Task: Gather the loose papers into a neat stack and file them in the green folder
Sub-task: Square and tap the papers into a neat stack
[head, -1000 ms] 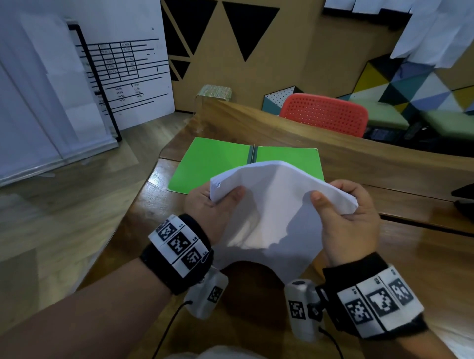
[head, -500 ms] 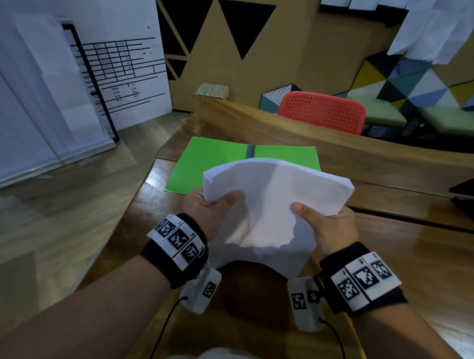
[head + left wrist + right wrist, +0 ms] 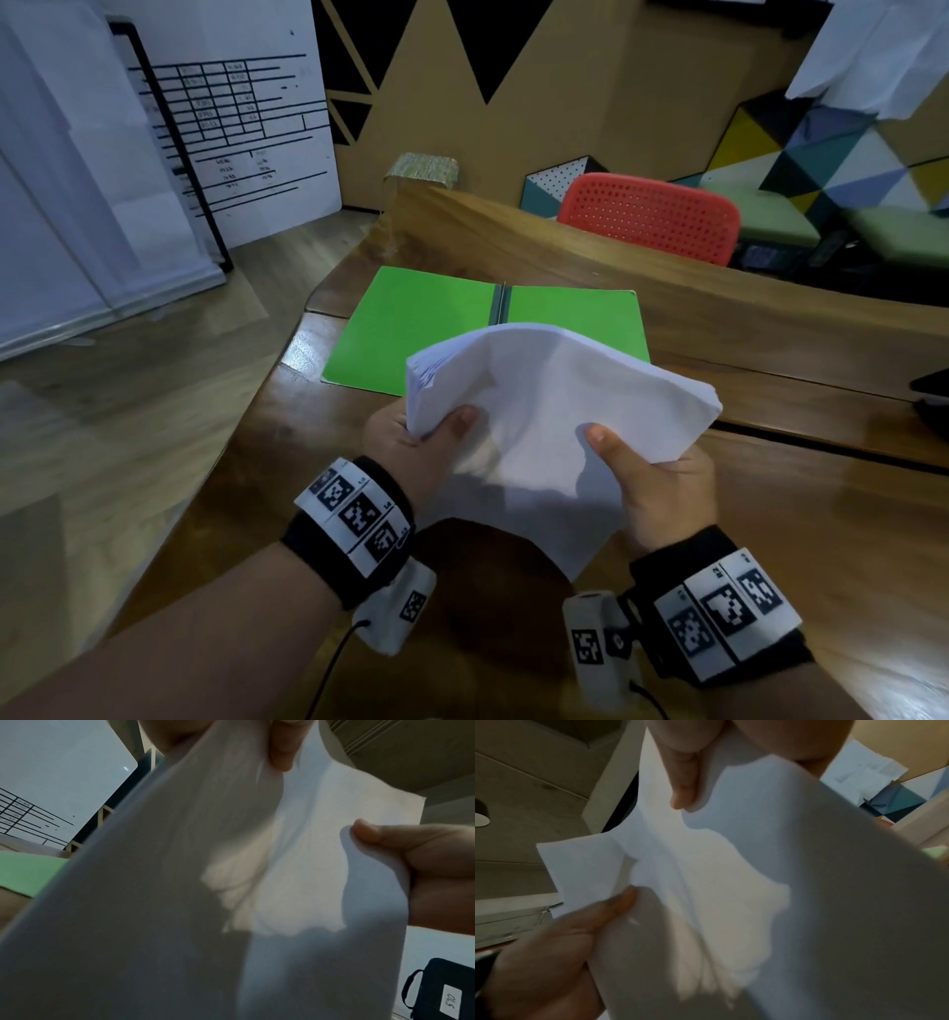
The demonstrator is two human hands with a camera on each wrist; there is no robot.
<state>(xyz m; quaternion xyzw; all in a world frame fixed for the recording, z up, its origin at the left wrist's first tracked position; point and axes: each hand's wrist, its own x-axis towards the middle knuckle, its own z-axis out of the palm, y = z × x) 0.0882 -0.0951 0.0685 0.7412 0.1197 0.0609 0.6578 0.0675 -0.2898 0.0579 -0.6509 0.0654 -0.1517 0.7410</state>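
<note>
While both hands grip it, the stack of white papers [image 3: 554, 426] is held above the wooden table [image 3: 821, 539], bowed upward along its far edge, its near corner hanging down between the wrists.

Left hand [image 3: 411, 452]: at the stack's left edge, thumb curled over the top sheet, remaining fingers hidden beneath. In the left wrist view the thumb [image 3: 280, 750] presses onto the paper from above.

Right hand [image 3: 662, 488]: at the stack's right edge, thumb laid on the top sheet, other fingers under the paper and out of sight. In the right wrist view the thumb [image 3: 682, 780] lies flat on the sheet while the paper curves away to the right.

Green folder [image 3: 426, 324]: lying open and flat on the table just beyond the stack, spine running away from the person, both covers showing. The raised papers hide part of its near right half. No sheet can be seen inside it.

Surroundings: red perforated chair [image 3: 652, 216] behind the table's raised far edge; whiteboard [image 3: 226, 128] with ruled lines standing at the left on the wood floor; wall panel of coloured triangles [image 3: 842, 154] at the right; black case [image 3: 442, 992] with a handwritten label, seen low in the left wrist view.
</note>
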